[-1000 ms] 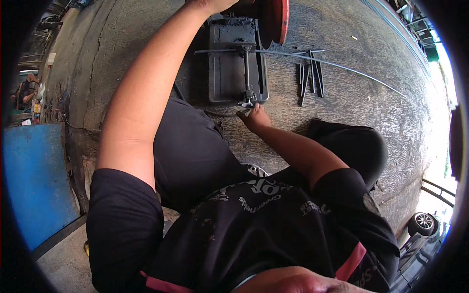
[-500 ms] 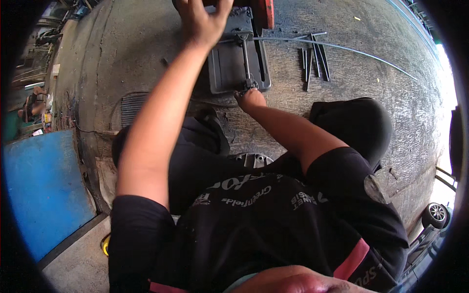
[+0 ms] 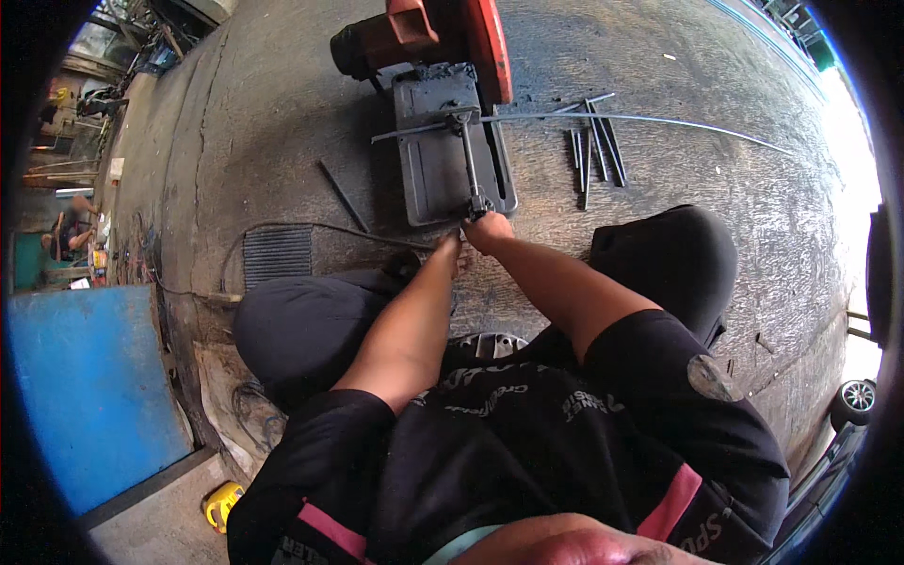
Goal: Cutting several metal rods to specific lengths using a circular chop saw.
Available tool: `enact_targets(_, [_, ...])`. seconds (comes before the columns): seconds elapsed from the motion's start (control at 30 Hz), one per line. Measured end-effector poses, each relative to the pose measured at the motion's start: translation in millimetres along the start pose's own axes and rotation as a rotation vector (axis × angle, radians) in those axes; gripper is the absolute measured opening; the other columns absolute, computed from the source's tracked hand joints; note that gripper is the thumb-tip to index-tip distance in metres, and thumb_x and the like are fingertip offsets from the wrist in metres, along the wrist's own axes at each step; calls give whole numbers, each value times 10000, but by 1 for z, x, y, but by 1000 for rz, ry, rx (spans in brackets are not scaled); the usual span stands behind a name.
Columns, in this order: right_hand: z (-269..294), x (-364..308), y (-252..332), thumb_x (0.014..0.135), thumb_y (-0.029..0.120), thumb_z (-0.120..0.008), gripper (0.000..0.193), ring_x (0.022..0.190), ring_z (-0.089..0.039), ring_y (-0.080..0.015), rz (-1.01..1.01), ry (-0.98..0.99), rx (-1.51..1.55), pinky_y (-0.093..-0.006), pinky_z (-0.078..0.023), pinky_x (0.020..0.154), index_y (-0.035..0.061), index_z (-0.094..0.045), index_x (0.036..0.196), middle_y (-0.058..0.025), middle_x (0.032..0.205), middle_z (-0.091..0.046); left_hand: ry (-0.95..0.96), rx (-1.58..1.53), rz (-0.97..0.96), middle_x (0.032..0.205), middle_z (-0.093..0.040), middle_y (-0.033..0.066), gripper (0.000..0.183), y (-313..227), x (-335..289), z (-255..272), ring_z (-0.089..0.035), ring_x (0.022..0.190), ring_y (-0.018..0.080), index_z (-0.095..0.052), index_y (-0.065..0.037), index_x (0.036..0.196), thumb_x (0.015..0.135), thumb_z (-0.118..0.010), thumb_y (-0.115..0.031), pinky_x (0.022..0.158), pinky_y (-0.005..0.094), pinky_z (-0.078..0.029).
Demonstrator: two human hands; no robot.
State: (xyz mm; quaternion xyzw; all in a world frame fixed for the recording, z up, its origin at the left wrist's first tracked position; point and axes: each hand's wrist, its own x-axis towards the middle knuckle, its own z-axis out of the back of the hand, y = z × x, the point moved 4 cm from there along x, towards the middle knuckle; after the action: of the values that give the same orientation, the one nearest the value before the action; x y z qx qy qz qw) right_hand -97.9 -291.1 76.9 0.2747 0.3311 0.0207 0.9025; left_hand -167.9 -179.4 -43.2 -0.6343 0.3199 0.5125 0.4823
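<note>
A red chop saw [image 3: 492,47] with a dark grey base [image 3: 428,184] stands on the ground ahead. Its vise screw [image 3: 471,155] runs along the base toward me. My right hand [image 3: 488,229] is closed around the vise handle at the near end of that screw. Right beside it, almost touching, is my left hand [image 3: 456,249], just off the base's near edge; its fingers are mostly hidden. A long thin metal bar [image 3: 650,118] lies across the base through the vise and reaches far to the right.
Several cut metal pieces [image 3: 598,146] lie right of the saw, and a single dark bar [image 3: 344,196] lies left. A ribbed grate [image 3: 277,254] is near my left knee. Blue sheet [image 3: 94,367] and a yellow tape measure [image 3: 222,505] are at lower left. Another person [image 3: 71,235] sits far left.
My left hand has come down from the top of the saw to beside my right hand. The right hand stays at the vise handle. The view has shifted, showing more of the saw.
</note>
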Motion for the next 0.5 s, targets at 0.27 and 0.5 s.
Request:
enact_targets(0.27, [-10, 11, -2, 814, 480, -575, 540, 1007, -610, -341, -23, 35, 15, -406, -493, 850, -26, -648, 987, -232, 1019, -638, 181, -613, -87, 1101, -598, 115, 393, -18, 5, -19, -590, 976, 266, -556, -127, 1107, 899, -391, -417, 853, 429, -480])
enact_targets(0.5, [-11, 11, 3, 792, 502, -566, 541, 960, -612, -387, -39, 25, 33, -452, -492, 828, -10, -664, 937, -252, 964, -637, -22, -604, -57, 1059, -611, 123, 359, -14, 64, -20, -598, 943, 276, -573, -89, 1060, 878, -415, -355, 827, 420, -490])
